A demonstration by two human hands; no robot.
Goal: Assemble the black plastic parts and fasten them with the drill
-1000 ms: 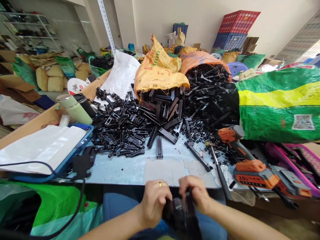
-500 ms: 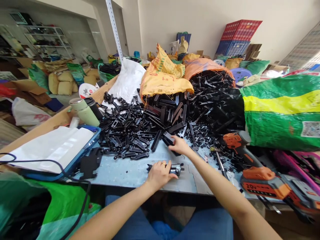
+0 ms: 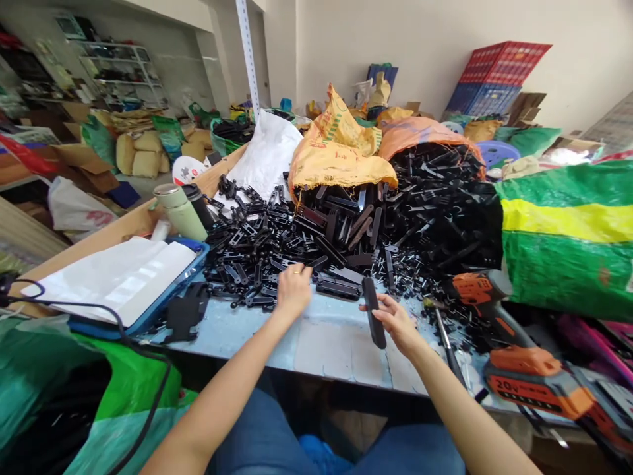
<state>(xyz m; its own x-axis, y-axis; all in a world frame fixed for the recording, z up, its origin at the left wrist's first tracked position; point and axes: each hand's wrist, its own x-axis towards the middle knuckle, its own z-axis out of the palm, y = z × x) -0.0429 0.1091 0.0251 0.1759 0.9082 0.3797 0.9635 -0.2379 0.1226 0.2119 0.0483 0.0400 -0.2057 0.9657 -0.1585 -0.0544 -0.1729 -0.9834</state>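
Observation:
Between the thumb and fingers of my right hand (image 3: 398, 323) is a long black bar with rounded ends (image 3: 374, 315), tilted above the near part of the table. My left hand (image 3: 293, 290) is at the front edge of a heap of small black linked parts (image 3: 252, 244). Its fingers are curled downward and their tips are hidden, so whatever they grip cannot be made out. Between the hands, a few flat black bars (image 3: 339, 287) lie side by side on the light blue tabletop (image 3: 237, 333).
A yellow sack (image 3: 341, 161) and an orange sack (image 3: 425, 135) spill black parts behind. Loose screws (image 3: 408, 270) lie on the right, near an orange cordless drill (image 3: 524, 369) and a hammer-like tool (image 3: 448, 343). At left are a blue tray (image 3: 198, 254) with paper and a green bottle (image 3: 180, 211).
My left hand has left the dark piece near the table's front and moved up-left to the heap; that piece no longer shows there. My right hand has come nearer, lifting a black bar.

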